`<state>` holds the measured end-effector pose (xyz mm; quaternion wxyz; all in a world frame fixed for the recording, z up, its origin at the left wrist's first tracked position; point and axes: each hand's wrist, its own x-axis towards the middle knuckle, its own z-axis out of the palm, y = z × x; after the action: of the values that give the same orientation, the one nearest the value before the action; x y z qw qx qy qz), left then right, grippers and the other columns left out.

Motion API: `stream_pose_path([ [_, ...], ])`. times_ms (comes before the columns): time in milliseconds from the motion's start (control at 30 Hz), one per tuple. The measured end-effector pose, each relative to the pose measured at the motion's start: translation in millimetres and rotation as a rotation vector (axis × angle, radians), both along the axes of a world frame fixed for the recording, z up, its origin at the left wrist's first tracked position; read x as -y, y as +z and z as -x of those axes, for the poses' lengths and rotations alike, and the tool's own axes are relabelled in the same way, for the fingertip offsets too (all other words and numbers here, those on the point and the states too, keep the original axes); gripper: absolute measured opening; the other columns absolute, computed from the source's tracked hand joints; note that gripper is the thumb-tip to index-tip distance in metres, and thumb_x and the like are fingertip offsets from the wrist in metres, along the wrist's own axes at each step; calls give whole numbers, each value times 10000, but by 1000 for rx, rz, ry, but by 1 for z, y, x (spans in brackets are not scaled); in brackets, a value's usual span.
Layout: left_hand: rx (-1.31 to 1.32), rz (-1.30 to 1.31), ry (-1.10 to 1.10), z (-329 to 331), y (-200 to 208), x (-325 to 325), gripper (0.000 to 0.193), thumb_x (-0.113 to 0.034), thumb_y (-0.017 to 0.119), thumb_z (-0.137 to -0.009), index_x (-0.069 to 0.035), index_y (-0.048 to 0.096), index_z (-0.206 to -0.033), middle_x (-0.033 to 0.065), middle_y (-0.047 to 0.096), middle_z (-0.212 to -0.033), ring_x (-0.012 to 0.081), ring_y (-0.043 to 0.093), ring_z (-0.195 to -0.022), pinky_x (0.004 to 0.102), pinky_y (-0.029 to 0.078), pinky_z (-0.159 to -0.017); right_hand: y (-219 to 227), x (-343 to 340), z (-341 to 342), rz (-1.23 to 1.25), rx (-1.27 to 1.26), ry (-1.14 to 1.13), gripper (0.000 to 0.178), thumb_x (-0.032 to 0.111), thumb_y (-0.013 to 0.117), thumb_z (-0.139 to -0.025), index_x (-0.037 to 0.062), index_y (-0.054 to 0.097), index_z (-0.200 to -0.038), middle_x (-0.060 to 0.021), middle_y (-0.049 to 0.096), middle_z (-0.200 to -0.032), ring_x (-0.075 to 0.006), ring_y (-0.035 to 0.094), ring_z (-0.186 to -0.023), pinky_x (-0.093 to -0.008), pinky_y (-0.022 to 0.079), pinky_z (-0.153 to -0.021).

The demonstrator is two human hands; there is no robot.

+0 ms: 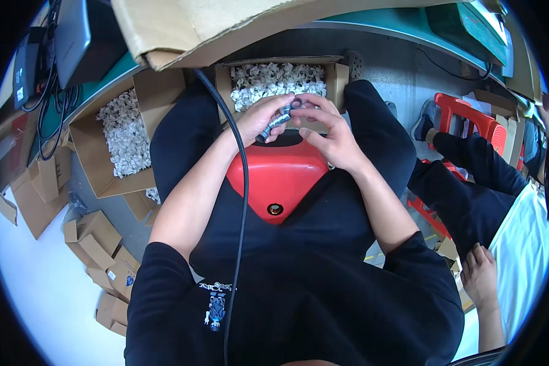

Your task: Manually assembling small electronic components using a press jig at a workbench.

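Observation:
My left hand is closed round a short silver metal fitting with a dark lower end, held tilted in front of my lap. My right hand meets it from the other side. Its fingers curl at a dark ring-like part at the upper end, and the thumb stands apart. Below both hands, a red plastic stool shows between my thighs. A small round dark piece with a gold-coloured rim is on its front part.
Cardboard boxes with many small whitish parts stand ahead and at left. A cardboard sheet overhangs the green bench edge. A black cable hangs before me. Another person sits at right beside a red stool.

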<state>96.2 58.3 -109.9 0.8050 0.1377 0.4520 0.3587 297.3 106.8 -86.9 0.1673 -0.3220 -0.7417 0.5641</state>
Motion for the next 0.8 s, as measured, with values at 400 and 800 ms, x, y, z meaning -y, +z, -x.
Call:
stream_pose_path([
  [400,116,30,71,-3,-11,-6,241,-306,545,-968,-66,533,-975,19,517,-751,56,435,-481,200,343,-361,-29,-8,27,390,-175,-313,228,52,665,-857,-10,605,-1068,-88,639,-1086,-146,634,-918,-287,504,-780],
  [800,-22,174,20,4,-25,3,253,-288,564,-951,-55,553,-1048,47,537,-765,63,447,-477,206,343,-361,-28,-18,32,419,128,-79,228,98,662,-869,2,606,-1068,-72,646,-814,-127,632,-789,-283,492,-712],
])
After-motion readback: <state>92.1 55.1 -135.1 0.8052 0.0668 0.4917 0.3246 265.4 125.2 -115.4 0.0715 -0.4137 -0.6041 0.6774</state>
